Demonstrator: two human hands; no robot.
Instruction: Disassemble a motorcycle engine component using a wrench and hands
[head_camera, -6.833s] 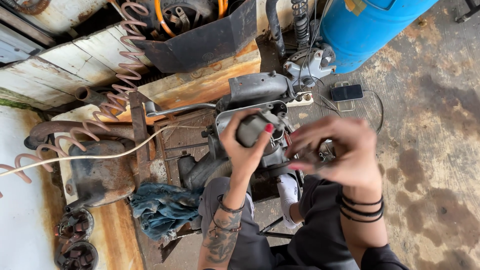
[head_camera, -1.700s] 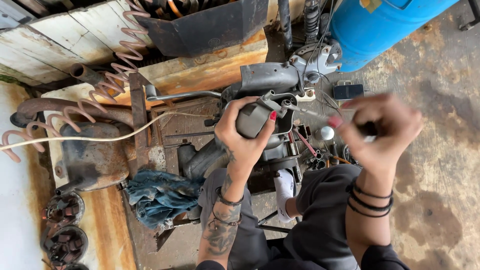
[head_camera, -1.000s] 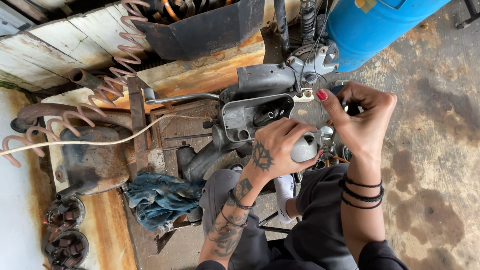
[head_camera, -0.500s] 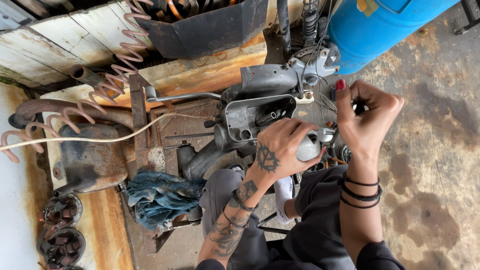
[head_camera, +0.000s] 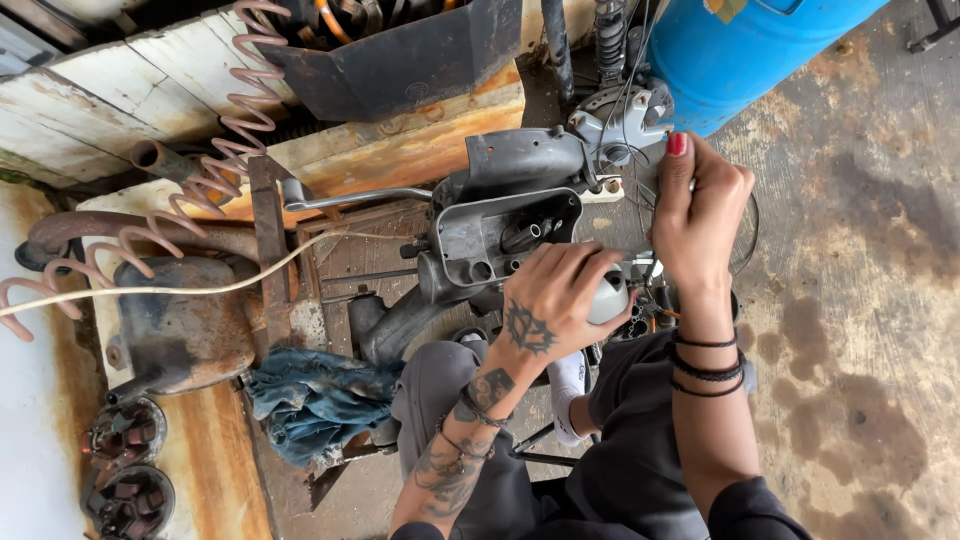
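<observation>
My left hand (head_camera: 548, 298), tattooed on its back, is closed around a rounded pale grey part (head_camera: 608, 297) just below the open grey metal housing (head_camera: 505, 235) of a dismantled scooter front. My right hand (head_camera: 699, 212) is raised beside the housing's right end, fingers curled around a dark part and thin black cables (head_camera: 748, 235), close to the grey steering hub (head_camera: 620, 125). What exactly the right fingers pinch is hidden. The two hands are close together, almost touching.
A blue barrel (head_camera: 740, 50) stands at top right. A chrome lever (head_camera: 345, 195) sticks out left of the housing. A blue rag (head_camera: 315, 400), rusty exhaust (head_camera: 175, 330), pink coiled hose (head_camera: 225, 150), white cable (head_camera: 150, 290) and round stator parts (head_camera: 125, 470) lie at left. Stained concrete floor (head_camera: 860, 330) is at right.
My left hand came down off the housing with the grey part and now holds it lower, beside the right hand. My right hand rose toward the steering hub.
</observation>
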